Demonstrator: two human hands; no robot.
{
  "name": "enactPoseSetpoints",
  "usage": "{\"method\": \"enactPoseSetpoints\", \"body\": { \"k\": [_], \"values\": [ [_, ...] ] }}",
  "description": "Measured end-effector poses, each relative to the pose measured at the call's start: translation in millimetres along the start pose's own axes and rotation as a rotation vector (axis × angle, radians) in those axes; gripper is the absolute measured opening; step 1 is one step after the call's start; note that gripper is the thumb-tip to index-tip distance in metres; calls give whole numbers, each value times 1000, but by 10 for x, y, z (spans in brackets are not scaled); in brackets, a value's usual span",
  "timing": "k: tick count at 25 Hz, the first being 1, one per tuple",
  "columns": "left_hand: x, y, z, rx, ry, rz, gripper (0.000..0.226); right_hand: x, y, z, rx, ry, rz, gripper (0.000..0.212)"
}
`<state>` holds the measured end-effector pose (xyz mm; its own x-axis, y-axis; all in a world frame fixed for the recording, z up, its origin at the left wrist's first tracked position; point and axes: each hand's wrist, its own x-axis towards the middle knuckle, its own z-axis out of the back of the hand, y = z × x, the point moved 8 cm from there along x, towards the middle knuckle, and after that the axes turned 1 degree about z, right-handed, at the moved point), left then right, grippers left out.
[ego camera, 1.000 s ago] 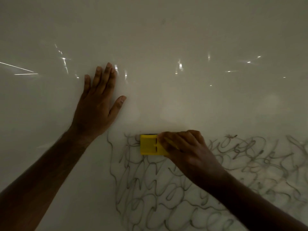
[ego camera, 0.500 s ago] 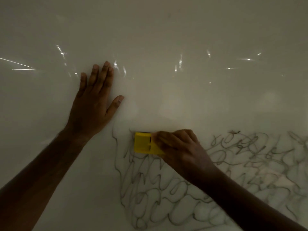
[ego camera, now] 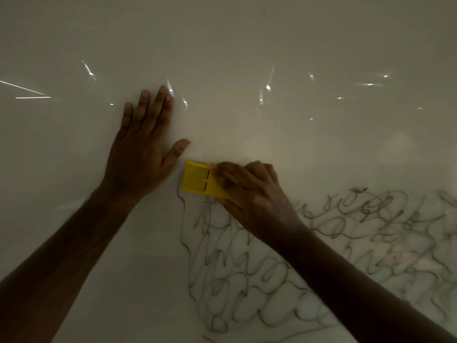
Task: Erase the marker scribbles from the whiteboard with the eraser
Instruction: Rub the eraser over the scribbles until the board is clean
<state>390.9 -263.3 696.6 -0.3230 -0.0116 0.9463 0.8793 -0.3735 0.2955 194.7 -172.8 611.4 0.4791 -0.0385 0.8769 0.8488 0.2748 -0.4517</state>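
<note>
Right hand (ego camera: 257, 201): fingers curled round the yellow eraser (ego camera: 197, 180), at the scribbles' (ego camera: 272, 268) top-left edge.
Left hand (ego camera: 141, 154): flat, fingers straight, pressing the whiteboard (ego camera: 247, 40).
Open room: bare board above and left.
Writing: unreadable loops.

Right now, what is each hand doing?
Left hand: open, flat on the whiteboard.
Right hand: gripping the yellow eraser.

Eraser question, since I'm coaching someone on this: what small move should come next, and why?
Probably a stroke down and to the right. The right hand holds the yellow eraser at the top left corner of the scribbles, which all lie below and to its right; the whiteboard above is bare.
</note>
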Motion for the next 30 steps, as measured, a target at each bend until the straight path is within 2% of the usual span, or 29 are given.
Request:
{"method": "enactPoseSetpoints", "body": {
  "k": [5,10,14,18,22,24,26,30],
  "values": [
    [-157,199,-6,34,3,41,79,-386,48,63,10,78,107,43],
    [-196,256,-17,-24,-13,44,75,130,-10,-37,3,-17,-59,52],
    [-202,281,-2,-34,-23,31,73,45,448,-240,44,5,41,41],
    [-213,264,-7,-23,-36,34,72,-360,415,-133,36,102,113,42],
    [-229,250,-8,-2,-53,40,71,-51,28,-21,20,28,-76,52],
    [-233,238,0,4,-60,41,71,105,90,-91,55,0,-116,54],
    [-251,228,0,-4,-59,55,71,25,320,-187,92,11,-52,47],
    [-291,219,-2,-16,-43,64,70,-603,624,-270,92,161,145,41]
  ]
}}
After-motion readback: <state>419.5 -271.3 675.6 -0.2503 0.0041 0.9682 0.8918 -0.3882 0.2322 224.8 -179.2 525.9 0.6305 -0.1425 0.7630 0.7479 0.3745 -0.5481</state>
